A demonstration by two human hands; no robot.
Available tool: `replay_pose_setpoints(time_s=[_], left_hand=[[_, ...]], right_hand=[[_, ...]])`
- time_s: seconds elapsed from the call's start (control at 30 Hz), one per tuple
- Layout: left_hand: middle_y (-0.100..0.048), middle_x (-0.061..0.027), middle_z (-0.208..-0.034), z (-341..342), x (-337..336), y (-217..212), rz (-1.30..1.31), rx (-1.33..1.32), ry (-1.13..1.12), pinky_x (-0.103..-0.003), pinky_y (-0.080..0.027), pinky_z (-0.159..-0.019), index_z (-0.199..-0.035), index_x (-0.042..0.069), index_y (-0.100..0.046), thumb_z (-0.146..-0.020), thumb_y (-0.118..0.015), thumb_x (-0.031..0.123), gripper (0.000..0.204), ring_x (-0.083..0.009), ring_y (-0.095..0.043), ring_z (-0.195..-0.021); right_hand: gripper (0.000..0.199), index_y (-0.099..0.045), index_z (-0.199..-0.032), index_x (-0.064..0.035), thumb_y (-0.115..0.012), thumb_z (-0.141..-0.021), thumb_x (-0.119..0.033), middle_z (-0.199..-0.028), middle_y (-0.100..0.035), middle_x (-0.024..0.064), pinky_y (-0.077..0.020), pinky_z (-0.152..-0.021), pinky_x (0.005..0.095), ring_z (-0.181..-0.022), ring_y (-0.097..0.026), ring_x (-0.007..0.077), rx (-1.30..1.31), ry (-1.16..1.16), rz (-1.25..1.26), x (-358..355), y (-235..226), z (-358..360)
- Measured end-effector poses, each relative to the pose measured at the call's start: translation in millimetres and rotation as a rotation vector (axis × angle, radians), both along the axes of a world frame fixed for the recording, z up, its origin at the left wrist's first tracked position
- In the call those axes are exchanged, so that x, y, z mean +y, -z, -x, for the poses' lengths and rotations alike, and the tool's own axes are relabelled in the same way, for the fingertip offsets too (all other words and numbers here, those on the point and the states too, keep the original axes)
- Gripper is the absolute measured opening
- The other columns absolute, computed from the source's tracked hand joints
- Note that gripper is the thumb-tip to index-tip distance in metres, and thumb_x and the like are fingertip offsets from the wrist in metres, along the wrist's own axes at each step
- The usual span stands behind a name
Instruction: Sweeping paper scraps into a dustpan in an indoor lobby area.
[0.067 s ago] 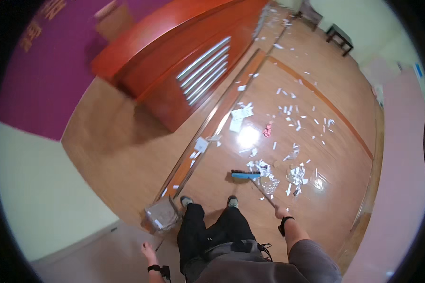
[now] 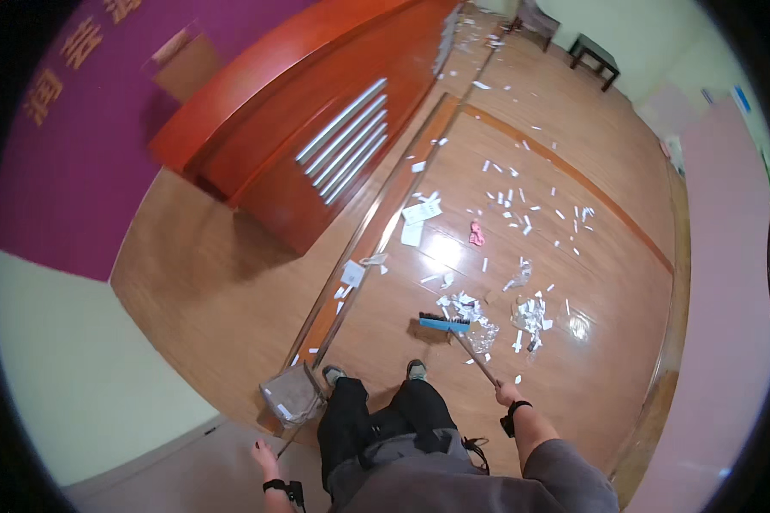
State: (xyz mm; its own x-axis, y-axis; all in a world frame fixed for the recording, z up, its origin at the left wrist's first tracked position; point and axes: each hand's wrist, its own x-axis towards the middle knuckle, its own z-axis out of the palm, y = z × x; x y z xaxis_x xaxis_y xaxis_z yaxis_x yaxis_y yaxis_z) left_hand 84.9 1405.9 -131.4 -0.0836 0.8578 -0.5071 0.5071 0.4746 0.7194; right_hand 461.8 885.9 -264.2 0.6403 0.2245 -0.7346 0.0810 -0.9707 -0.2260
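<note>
right hand (image 2: pixel 508 394) gripping broom (image 2: pixel 453 329) handle, blue head on floor just ahead of feet | left hand (image 2: pixel 265 457) closed on dustpan (image 2: pixel 293 395) handle, near left | paper scraps (image 2: pixel 505 205) scattered farther right on wooden floor (image 2: pixel 590 359)

The right hand (image 2: pixel 508 394) is stretched forward and to the right of the body, fingers wrapped in a closed grip, a dark band on its wrist; the forearm runs back to the lower edge. The left hand (image 2: pixel 264 457) hangs low at the near left, beside the hip, fingers curled closed, its wrist also banded.
</note>
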Motion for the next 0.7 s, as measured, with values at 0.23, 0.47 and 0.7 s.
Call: replay_pose_setpoints(time_s=[0.23,0.47,0.7], left_hand=[[-0.036,0.0009,-0.045,-73.0,-8.2,-15.6,-0.11,0.0,0.144,-0.024,-0.024,-0.034,-0.056,0.007,-0.044,-0.077,-0.043,0.018,0.024,-0.0085,-0.034,-0.038],[-0.043,-0.0021,-0.05,-103.9,-1.4,-32.0,-0.286,0.054,0.129,-0.029,-0.031,-0.043,-0.056,0.003,-0.046,-0.075,-0.042,0.016,0.024,-0.0126,-0.041,-0.045],[-0.034,0.0046,-0.044,-123.1,-14.5,-76.7,-0.138,-0.098,-0.002,-0.021,-0.023,-0.029,-0.056,0.011,-0.041,-0.08,-0.042,0.018,0.025,-0.0056,-0.03,-0.033]], right_hand=[[0.032,-0.046,-0.111,-0.0079,-0.04,-0.082,-0.021,-0.065,-0.056,0.0162,-0.0449,-0.043,0.0335,-0.045,-0.054,0.0239,0.049,0.465,-0.129,-71.4,-25.2,43.4],[0.028,-0.048,-0.106,-0.0082,-0.041,-0.082,-0.02,-0.066,-0.054,0.0096,-0.0427,-0.043,0.0315,-0.053,-0.054,0.0196,0.129,0.551,-0.149,-54.4,-17.9,15.2],[0.032,-0.043,-0.109,-0.008,-0.037,-0.08,-0.019,-0.087,-0.055,0.024,-0.0407,-0.071,0.0454,-0.083,-0.051,0.039,-0.01,-0.185,-0.232,88.1,-40.4,-88.1]])
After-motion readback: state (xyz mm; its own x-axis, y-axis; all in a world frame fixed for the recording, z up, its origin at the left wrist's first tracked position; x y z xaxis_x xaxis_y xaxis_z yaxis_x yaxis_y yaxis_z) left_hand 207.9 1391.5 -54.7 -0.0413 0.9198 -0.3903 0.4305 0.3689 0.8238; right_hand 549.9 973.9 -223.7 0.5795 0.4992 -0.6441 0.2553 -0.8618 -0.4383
